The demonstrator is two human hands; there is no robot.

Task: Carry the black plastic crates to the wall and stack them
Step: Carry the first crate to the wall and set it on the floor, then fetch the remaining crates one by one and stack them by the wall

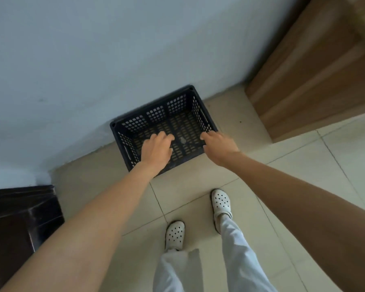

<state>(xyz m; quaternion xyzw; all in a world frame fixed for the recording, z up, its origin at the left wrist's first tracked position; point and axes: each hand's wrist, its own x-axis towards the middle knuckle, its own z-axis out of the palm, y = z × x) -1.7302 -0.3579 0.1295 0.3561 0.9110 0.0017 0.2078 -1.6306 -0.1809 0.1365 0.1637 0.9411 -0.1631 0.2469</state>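
- Against the pale blue-grey wall [93, 60], a black perforated plastic crate [177, 114] sits on the beige tiled floor [282, 175], its far long side touching or almost touching the wall's foot.
- Only this one crate is in view; it stands upright with its opening upward, and its lattice bottom shows a small pale scrap near the middle.
- Slot handles are cut into both short ends of the crate.
- The left hand [156, 150] reaches out over the near rim, fingers [162, 137] spread and slightly curled above the crate's inside; its grip is released and holds nothing.
- The right hand [219, 144] is at the crate's near right corner, fingers bent downward over the rim there; whether they touch or clasp the rim cannot be told.
- Both forearms are bare and stretch forward from the lower corners of the view.
- A wooden door [316, 81] in light brown stands to the right of the crate, just beside the wall's end.
- A dark, glossy piece of furniture [19, 218] fills the lower left, well apart from the crate.
- Two white perforated clogs [220, 204] and light grey trousers [236, 249] show below, standing on the tiles near the crate's front.
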